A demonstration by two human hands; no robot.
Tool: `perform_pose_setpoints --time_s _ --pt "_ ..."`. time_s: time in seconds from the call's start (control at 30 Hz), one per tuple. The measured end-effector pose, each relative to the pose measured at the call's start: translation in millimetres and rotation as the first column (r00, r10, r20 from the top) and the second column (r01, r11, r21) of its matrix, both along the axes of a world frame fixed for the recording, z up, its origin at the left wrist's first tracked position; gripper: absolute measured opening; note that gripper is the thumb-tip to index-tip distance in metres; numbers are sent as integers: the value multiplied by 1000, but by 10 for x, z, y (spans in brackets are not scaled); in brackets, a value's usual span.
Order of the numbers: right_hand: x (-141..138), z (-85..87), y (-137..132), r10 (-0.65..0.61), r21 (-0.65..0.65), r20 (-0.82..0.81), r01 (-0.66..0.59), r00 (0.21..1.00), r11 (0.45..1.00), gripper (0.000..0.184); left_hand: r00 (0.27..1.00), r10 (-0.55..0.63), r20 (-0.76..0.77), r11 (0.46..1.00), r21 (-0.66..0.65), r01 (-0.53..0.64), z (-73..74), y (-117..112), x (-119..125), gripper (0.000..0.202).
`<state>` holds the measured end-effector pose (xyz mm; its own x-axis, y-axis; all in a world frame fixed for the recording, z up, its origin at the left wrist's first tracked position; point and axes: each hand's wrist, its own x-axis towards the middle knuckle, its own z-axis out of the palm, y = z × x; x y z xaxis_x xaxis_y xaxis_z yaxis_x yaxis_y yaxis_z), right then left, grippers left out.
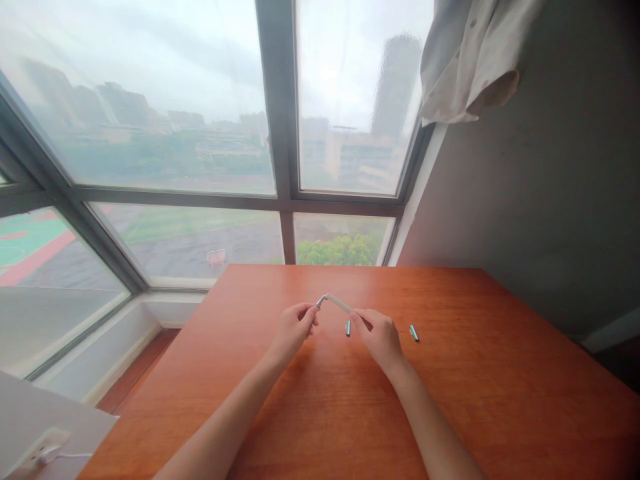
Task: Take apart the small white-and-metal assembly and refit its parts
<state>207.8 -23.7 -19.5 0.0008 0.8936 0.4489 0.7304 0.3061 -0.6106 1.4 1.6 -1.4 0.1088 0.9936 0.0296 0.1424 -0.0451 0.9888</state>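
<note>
While the left hand [294,328] pinches its silver end and the right hand [379,339] its pale end, a thin bent rod [339,303] spans the gap between them above the bench [325,413].

The tool neck [322,301] looks shiny metal, the table [325,413] glossy wood

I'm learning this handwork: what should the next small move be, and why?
Perhaps a gentle tug with the right hand on the pale strip: it seems to meet the silver piece in the left hand at an angle; whether they are joined is unclear.
</note>
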Motion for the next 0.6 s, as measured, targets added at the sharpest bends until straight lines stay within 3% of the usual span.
perform_pose_setpoints --time_s 0.37,0.6 --pt "19 27 4 -54 25 -20 54 998 998 31 994 15 109 997 -75 -6 -11 14 -25 35" --pt "5 5 31 43 30 -153 -39 987 999 32 981 -48 188 988 -136 75 7 -16 10 38"
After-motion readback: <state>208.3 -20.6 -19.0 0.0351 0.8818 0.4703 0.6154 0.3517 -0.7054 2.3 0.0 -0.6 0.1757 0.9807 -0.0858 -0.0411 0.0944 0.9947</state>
